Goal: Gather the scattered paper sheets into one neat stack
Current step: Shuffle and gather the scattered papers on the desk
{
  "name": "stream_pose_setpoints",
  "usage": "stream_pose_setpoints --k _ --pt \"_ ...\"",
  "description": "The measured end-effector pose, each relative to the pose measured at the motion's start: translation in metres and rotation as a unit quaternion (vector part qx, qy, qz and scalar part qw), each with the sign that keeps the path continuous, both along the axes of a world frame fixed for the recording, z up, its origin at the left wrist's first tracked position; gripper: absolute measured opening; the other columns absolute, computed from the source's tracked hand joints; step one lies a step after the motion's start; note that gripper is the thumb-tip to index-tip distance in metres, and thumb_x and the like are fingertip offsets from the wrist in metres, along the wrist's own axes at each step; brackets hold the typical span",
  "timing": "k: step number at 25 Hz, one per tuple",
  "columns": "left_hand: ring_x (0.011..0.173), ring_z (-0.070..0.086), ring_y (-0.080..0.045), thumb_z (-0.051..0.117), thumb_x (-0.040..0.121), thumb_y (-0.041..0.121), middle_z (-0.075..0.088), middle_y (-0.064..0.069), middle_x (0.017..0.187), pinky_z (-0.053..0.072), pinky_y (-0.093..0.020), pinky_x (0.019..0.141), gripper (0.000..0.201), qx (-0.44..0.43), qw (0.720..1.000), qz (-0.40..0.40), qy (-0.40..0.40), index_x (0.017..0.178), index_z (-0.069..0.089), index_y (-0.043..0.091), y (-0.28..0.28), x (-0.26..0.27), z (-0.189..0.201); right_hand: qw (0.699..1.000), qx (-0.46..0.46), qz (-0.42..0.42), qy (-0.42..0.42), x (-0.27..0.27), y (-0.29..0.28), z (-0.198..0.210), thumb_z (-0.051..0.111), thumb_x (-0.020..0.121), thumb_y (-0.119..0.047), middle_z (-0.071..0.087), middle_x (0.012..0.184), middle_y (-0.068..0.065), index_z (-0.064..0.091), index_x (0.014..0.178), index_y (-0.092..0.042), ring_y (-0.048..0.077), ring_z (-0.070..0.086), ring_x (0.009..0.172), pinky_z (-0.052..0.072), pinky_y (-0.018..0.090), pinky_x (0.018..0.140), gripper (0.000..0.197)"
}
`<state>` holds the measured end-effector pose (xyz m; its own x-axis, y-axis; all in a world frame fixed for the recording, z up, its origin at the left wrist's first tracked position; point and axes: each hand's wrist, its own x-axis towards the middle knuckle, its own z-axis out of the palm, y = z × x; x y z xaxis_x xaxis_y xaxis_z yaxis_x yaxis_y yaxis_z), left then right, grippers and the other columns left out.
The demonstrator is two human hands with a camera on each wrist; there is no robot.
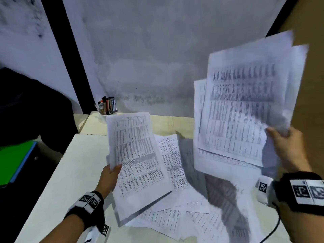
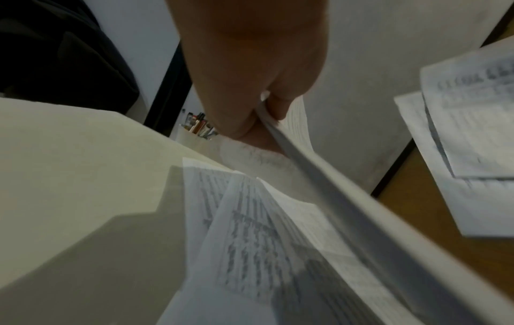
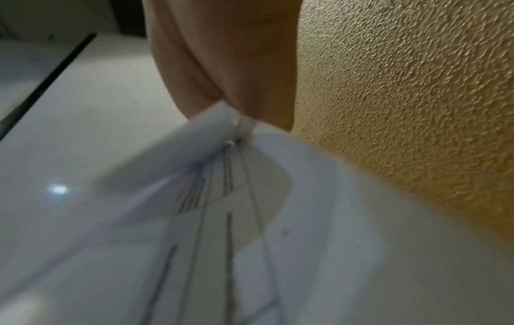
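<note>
My left hand [image 1: 110,174] pinches the left edge of a thin bundle of printed sheets [image 1: 136,158], lifted and tilted over the white table [image 1: 70,181]. The left wrist view shows thumb and fingers [image 2: 250,114] clamped on that bundle's edge [image 2: 319,176]. Raised high at the right, my right hand [image 1: 284,142] grips the right edge of a loose, fanned bundle of sheets [image 1: 245,106]; in the right wrist view the hand [image 3: 244,105] pinches those sheets [image 3: 250,198]. More printed sheets [image 1: 184,207] lie scattered and overlapping on the table under both bundles.
A white cup of pens and markers [image 1: 107,107] stands at the table's back left. A green folder [image 1: 14,160] lies off the table's left side, beside a dark chair [image 1: 31,106]. A grey wall [image 1: 149,58] backs the table; a tan wall [image 3: 403,88] is at right.
</note>
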<state>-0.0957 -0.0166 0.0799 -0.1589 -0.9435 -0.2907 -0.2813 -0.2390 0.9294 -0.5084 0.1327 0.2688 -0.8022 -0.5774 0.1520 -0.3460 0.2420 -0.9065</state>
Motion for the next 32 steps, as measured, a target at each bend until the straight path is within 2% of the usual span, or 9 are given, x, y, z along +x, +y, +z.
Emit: stream_pose_setpoints --k 2,7,10,13,16,18,20,23,32 --pt "0.055 0.055 -0.015 0.045 0.095 0.022 0.056 -0.003 0.064 0.042 -0.021 0.052 0.025 -0.004 0.999 -0.043 0.019 0.102 0.057 0.002 0.002 -0.014 0.021 0.993 -0.048 0.065 -0.085 0.013 -0.009 -0.005 0.064 0.084 -0.022 0.067 0.052 -0.011 0.065 0.087 -0.004 -0.006 0.056 0.045 0.048 0.013 0.055 0.018" --pt "0.094 0.065 -0.012 0.045 0.095 0.027 0.068 -0.004 0.104 0.051 -0.022 0.084 0.029 -0.004 0.988 -0.124 0.088 0.114 0.059 0.01 -0.002 -0.039 0.051 0.953 0.052 0.193 -0.226 0.079 -0.041 -0.085 0.052 0.091 -0.006 0.073 0.087 -0.003 0.059 0.112 -0.005 0.016 0.068 0.085 0.053 0.03 0.078 0.022" --pt "0.069 0.061 -0.007 0.036 0.097 0.008 0.065 0.009 0.074 0.048 -0.007 0.058 0.027 -0.001 0.985 -0.115 0.126 0.089 0.061 0.013 0.001 -0.041 0.07 0.93 0.086 0.231 -0.273 0.106 -0.051 -0.107 0.052 0.093 -0.011 0.067 0.109 0.004 0.056 0.115 -0.015 0.023 0.062 0.103 0.046 0.04 0.095 0.023" --pt "0.05 0.046 -0.011 0.033 0.097 0.005 0.041 -0.005 0.059 0.042 -0.015 0.042 0.038 0.041 0.985 -0.047 0.161 0.061 0.038 0.015 0.0 -0.031 0.078 0.902 0.051 0.281 -0.322 0.119 -0.062 -0.102 0.054 0.09 -0.003 0.069 0.111 0.002 0.06 0.112 -0.017 0.021 0.066 0.104 0.048 0.037 0.093 0.027" --pt "0.056 0.06 -0.011 0.033 0.089 0.055 0.064 -0.002 0.063 0.049 -0.021 0.051 0.058 0.074 0.964 -0.03 0.255 0.083 0.058 0.003 -0.004 -0.023 0.09 0.922 0.048 0.281 -0.262 0.126 -0.069 -0.091 0.057 0.088 -0.005 0.07 0.107 0.006 0.064 0.103 -0.018 0.024 0.065 0.104 0.049 0.037 0.092 0.021" --pt "0.073 0.071 -0.01 0.045 0.049 0.086 0.076 0.007 0.077 0.057 -0.025 0.062 0.078 0.052 0.949 -0.056 0.305 0.092 0.071 0.026 -0.004 -0.019 0.099 0.949 0.029 0.232 -0.21 0.13 -0.072 -0.083 0.058 0.088 -0.006 0.069 0.092 0.002 0.063 0.091 -0.02 0.021 0.065 0.092 0.05 0.029 0.08 0.015" --pt "0.08 0.071 -0.004 0.065 0.027 0.083 0.076 0.014 0.081 0.058 -0.023 0.073 0.083 -0.005 0.952 -0.087 0.293 0.09 0.073 0.029 -0.002 -0.017 0.104 0.958 -0.021 0.204 -0.199 0.133 -0.074 -0.077 0.06 0.086 -0.003 0.067 0.077 -0.002 0.063 0.082 -0.019 0.013 0.062 0.076 0.051 0.019 0.065 0.016" --pt "0.089 0.071 -0.01 0.081 0.026 0.067 0.076 0.014 0.087 0.059 -0.028 0.076 0.093 -0.077 0.967 -0.105 0.22 0.105 0.065 0.02 -0.011 -0.019 0.101 0.949 -0.06 0.239 -0.195 0.14 -0.077 -0.07 0.066 0.08 0.0 0.073 0.067 -0.008 0.068 0.083 -0.013 0.007 0.069 0.069 0.053 0.013 0.061 0.014" --pt "0.073 0.07 -0.006 0.082 0.024 0.065 0.075 0.005 0.082 0.055 -0.019 0.063 0.083 -0.097 0.974 -0.069 0.193 0.091 0.065 0.018 -0.01 -0.035 0.099 0.94 -0.052 0.284 -0.183 0.155 -0.085 -0.069 0.07 0.078 -0.003 0.073 0.075 -0.005 0.068 0.083 -0.02 0.013 0.069 0.075 0.055 0.035 0.078 0.017"
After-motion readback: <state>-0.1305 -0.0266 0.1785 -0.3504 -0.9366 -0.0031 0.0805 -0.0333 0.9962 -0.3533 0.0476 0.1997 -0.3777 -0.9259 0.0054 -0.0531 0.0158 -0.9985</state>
